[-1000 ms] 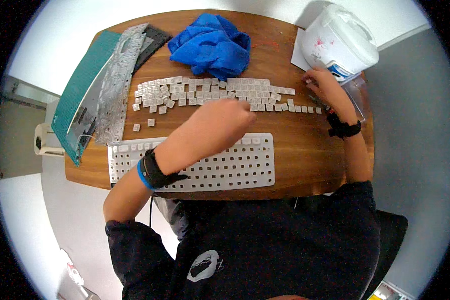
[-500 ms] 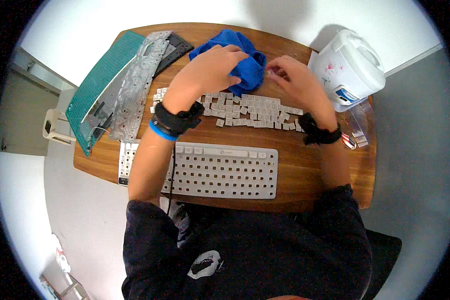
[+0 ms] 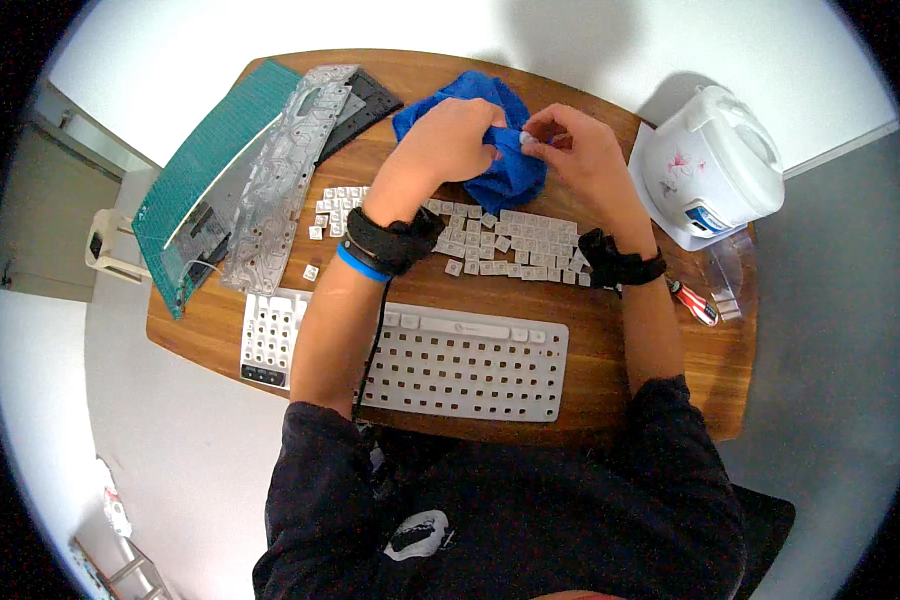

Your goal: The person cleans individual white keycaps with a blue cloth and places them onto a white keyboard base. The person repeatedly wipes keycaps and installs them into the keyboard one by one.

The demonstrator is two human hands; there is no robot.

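My left hand (image 3: 448, 140) grips a blue cloth (image 3: 490, 150) at the far side of the wooden table (image 3: 610, 350). My right hand (image 3: 575, 150) pinches a small white keycap (image 3: 526, 137) against the cloth, right beside the left hand. Below both hands lie several loose white keycaps (image 3: 500, 245) in rows. Nearer to me sits a white keyboard frame (image 3: 450, 365) with its keys removed.
A green circuit board (image 3: 205, 180), a clear membrane sheet (image 3: 285, 175) and a dark plate (image 3: 365, 105) lie at the table's left far corner. A white rice cooker (image 3: 715, 170) stands at the right. A small red item (image 3: 692, 300) and clear plastic (image 3: 728, 285) lie below it.
Both hands left the keycap rows and rose to the blue cloth. My right hand picked up a keycap and my left hand took hold of the cloth.
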